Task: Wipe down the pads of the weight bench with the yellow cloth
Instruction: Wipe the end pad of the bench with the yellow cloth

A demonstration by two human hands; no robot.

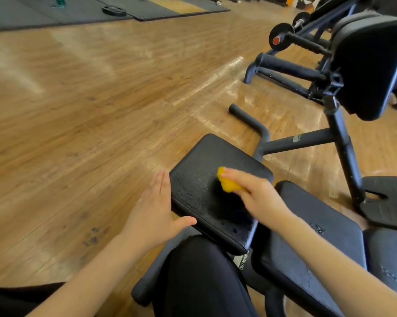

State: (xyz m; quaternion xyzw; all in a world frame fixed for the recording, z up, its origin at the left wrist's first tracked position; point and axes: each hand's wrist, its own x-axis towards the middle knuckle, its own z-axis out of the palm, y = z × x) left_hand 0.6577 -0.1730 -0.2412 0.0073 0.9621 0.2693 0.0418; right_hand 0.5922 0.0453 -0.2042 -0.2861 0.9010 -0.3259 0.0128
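Note:
The black seat pad [199, 172] of the weight bench lies in the lower middle of the head view, with a wet patch near its front edge. My right hand [257, 191] presses the bunched yellow cloth [228, 183] onto the pad's middle. My left hand [156, 209] rests flat against the pad's left edge, fingers apart, thumb touching the front side. A second, longer pad [318, 225] runs to the right, with water drops on it. A third pad [387, 252] sits at the far right.
My knee in black trousers [199, 282] is just below the seat pad. The bench's black frame bar [305, 140] and an upright pad [373, 65] stand at the right. Wooden floor [90, 110] spreads to the left. Dark mats with a weight plate [114, 10] lie at the back.

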